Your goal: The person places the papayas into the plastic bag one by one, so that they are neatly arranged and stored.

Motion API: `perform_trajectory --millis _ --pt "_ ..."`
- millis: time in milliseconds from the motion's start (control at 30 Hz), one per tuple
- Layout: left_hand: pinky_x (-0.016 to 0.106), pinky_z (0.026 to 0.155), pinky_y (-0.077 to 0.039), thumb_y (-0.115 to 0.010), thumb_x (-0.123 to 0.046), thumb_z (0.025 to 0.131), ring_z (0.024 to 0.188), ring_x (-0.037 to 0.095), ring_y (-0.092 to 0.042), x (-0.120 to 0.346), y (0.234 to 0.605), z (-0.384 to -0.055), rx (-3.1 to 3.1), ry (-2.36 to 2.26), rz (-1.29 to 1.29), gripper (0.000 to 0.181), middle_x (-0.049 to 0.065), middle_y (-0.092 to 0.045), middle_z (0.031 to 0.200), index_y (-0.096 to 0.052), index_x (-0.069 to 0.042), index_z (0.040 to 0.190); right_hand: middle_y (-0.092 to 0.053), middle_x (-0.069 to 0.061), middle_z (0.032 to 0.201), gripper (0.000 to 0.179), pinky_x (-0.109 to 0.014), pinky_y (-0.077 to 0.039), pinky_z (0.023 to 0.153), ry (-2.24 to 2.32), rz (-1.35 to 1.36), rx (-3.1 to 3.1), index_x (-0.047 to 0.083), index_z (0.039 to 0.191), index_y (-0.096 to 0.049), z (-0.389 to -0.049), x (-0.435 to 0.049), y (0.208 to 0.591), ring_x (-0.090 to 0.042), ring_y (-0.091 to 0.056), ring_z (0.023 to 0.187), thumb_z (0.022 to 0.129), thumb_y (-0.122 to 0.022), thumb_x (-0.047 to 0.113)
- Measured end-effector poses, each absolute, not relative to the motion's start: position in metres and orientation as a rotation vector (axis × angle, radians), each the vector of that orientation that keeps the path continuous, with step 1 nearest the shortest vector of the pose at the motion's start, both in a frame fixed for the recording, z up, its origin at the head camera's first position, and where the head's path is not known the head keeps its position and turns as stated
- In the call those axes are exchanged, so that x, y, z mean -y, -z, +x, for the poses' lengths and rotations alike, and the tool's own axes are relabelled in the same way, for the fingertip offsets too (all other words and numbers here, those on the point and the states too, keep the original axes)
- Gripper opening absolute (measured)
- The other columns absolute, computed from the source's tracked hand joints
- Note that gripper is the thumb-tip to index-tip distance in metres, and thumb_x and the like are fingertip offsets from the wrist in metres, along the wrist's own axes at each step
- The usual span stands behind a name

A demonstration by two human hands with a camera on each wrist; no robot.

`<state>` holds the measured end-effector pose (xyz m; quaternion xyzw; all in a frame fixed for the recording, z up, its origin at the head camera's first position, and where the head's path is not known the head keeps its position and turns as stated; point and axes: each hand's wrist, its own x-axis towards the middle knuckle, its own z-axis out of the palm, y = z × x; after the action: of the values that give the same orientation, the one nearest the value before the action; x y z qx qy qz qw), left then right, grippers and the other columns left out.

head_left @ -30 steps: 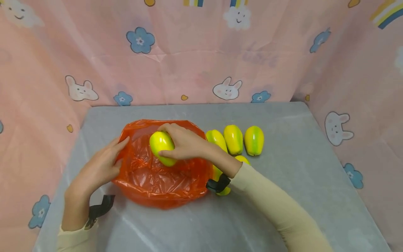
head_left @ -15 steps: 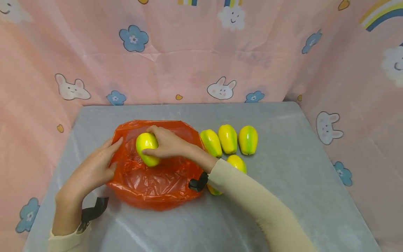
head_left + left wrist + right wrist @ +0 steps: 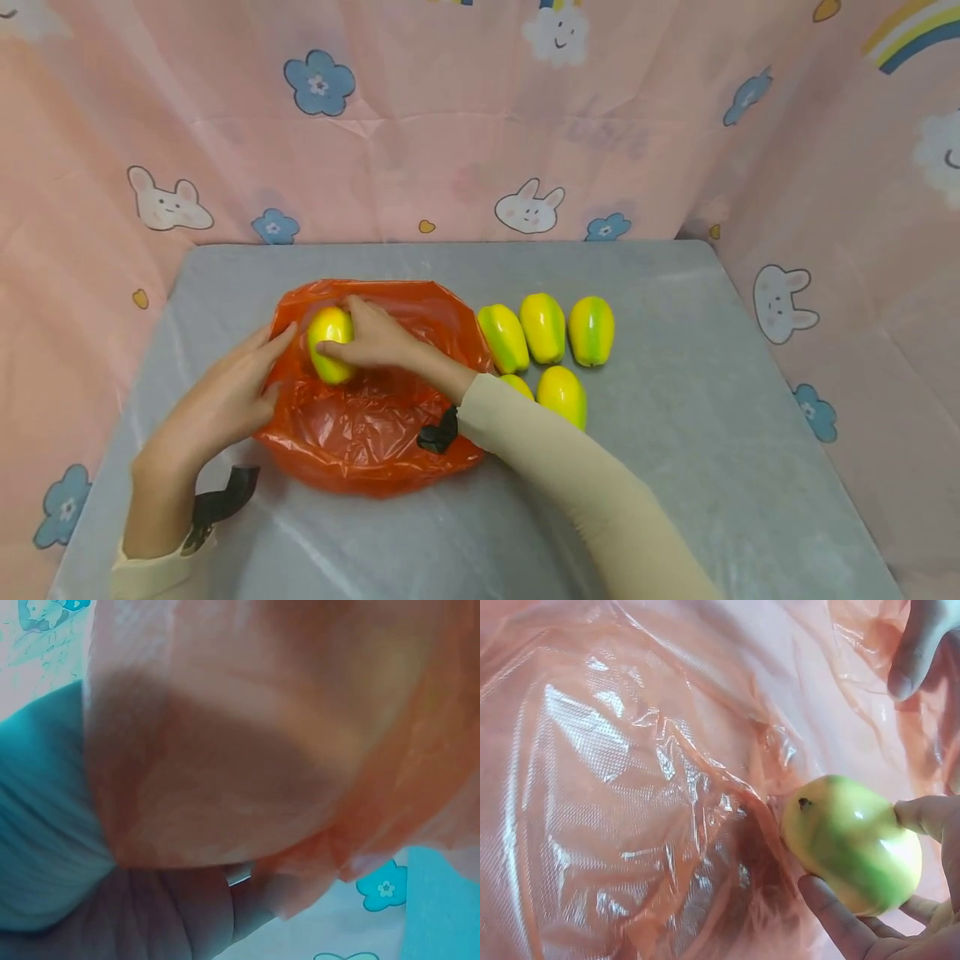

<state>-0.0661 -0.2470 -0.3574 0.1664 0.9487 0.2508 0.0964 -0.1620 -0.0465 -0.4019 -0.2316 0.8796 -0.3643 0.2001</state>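
Over the open mouth of an orange-red plastic bag (image 3: 367, 475), my right hand (image 3: 378, 337) grips a shiny yellow-green papaya (image 3: 330, 346). Thumb and fingers clasp the papaya (image 3: 855, 847) from opposite sides in the right wrist view, and crinkled plastic lies close behind it. At the bag's left rim, my left hand (image 3: 232, 400) holds the edge, its fingers partly hidden by the plastic. In the left wrist view, the bag's film (image 3: 247, 765) covers most of that hand. More papayas (image 3: 542, 327) lie on the table just right of the bag, one partly behind my right forearm.
The grey table (image 3: 712, 433) stretches out to the right and in front. A pink patterned curtain (image 3: 420, 167) encloses its back and sides. Black straps (image 3: 225, 500) hang by both wrists.
My right hand has carried the papaya leftward over the bag, toward its left wall. My left hand keeps its place at the rim. The view has shifted slightly.
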Motion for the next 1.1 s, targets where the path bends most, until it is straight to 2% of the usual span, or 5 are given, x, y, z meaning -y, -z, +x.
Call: perform_trajectory --millis 300,633,833,1000,1100 --pt "0.070 0.115 -0.042 -0.059 0.013 0.086 0.148 0.052 -0.042 0.242 0.358 -0.064 -2.810 -0.761 0.542 0.079 0.031 -0.033 0.169 -0.034 0.009 0.161 -0.062 -0.014 0.136 0.075 -0.018 -0.054 0.073 0.972 -0.586 -2.545 0.006 0.157 -0.043 -0.158 0.062 0.418 -0.019 -0.062 0.104 0.098 -0.071 0.042" --pt "0.069 0.112 -0.046 -0.057 0.013 0.087 0.144 0.050 -0.047 0.243 0.359 -0.065 -2.829 -0.763 0.560 0.078 0.031 -0.035 0.167 -0.033 0.009 0.161 -0.060 -0.013 0.135 0.075 -0.023 -0.054 0.071 0.933 -0.554 -2.581 0.009 0.160 -0.039 -0.156 0.061 0.422 -0.018 -0.062 0.096 0.102 -0.061 0.051" --pt "0.070 0.113 -0.044 -0.058 0.013 0.087 0.147 0.053 -0.043 0.242 0.360 -0.064 -2.818 -0.750 0.548 0.077 0.033 -0.032 0.168 -0.034 0.010 0.160 -0.054 -0.018 0.150 0.080 -0.031 -0.060 0.081 0.800 -0.556 -2.591 0.010 0.164 -0.031 -0.150 0.056 0.412 -0.021 -0.064 0.103 0.102 -0.061 0.052" --pt "0.069 0.112 -0.046 -0.058 0.014 0.088 0.147 0.053 -0.043 0.242 0.360 -0.067 -2.816 -0.753 0.539 0.077 0.033 -0.032 0.168 -0.034 0.011 0.160 -0.055 -0.015 0.146 0.079 -0.039 -0.061 0.091 0.629 -0.608 -2.639 0.011 0.163 -0.034 -0.142 0.053 0.395 -0.022 -0.064 0.109 0.101 -0.061 0.052" --pt "0.069 0.111 -0.047 -0.058 0.014 0.088 0.146 0.052 -0.044 0.241 0.360 -0.068 -2.805 -0.757 0.534 0.078 0.032 -0.033 0.168 -0.033 0.010 0.161 -0.052 -0.014 0.152 0.080 -0.045 -0.059 0.101 0.553 -0.628 -2.638 0.013 0.165 -0.032 -0.137 0.048 0.384 -0.024 -0.065 0.120 0.102 -0.061 0.052"
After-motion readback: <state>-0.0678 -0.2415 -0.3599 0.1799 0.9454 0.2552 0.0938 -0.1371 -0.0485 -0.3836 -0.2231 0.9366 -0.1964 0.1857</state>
